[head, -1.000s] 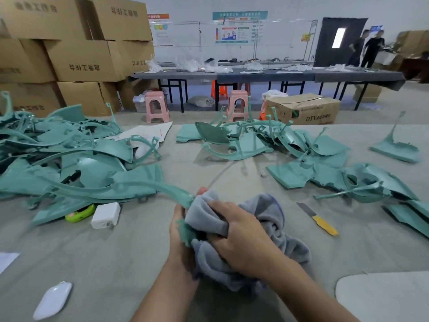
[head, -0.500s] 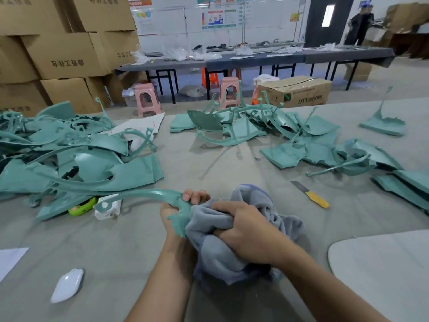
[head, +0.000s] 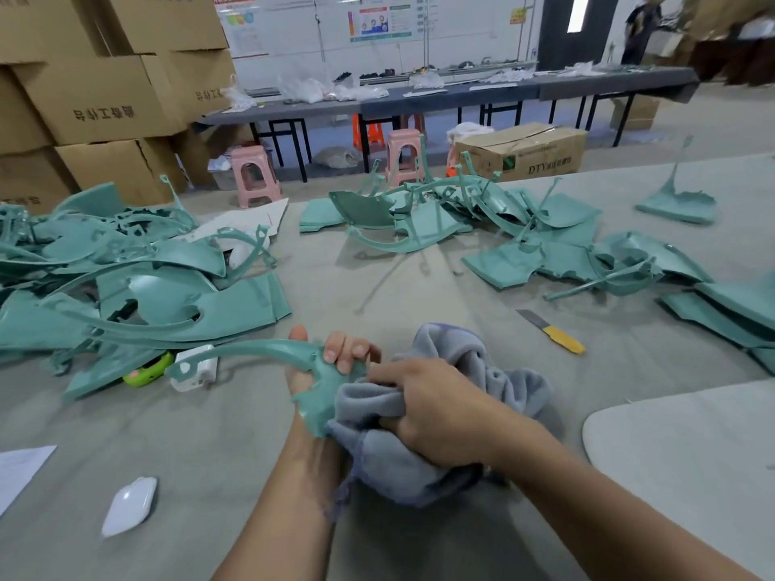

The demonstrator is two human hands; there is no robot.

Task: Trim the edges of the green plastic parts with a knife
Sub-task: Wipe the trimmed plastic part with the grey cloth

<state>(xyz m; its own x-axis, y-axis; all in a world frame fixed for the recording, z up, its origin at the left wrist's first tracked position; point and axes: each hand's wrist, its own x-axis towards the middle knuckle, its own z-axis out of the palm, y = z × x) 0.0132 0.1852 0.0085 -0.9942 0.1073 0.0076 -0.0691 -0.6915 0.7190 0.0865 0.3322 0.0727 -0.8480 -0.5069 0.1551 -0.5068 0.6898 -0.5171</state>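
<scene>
The left hand (head: 318,371) curls its fingers (head: 344,350) round a curved green part (head: 268,350), the right hand (head: 436,408) bunches a cloth (head: 482,371) against it; I'd wipe firmly along the edge, since the knife (head: 551,331) lies well right of the fingers on the tabletop (head: 419,295)

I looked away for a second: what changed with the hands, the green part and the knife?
The curved green part swung away from the left pile; more of it shows clear of the grey cloth. The left hand still holds it, the right hand still grips the cloth. The knife stays untouched.
</scene>
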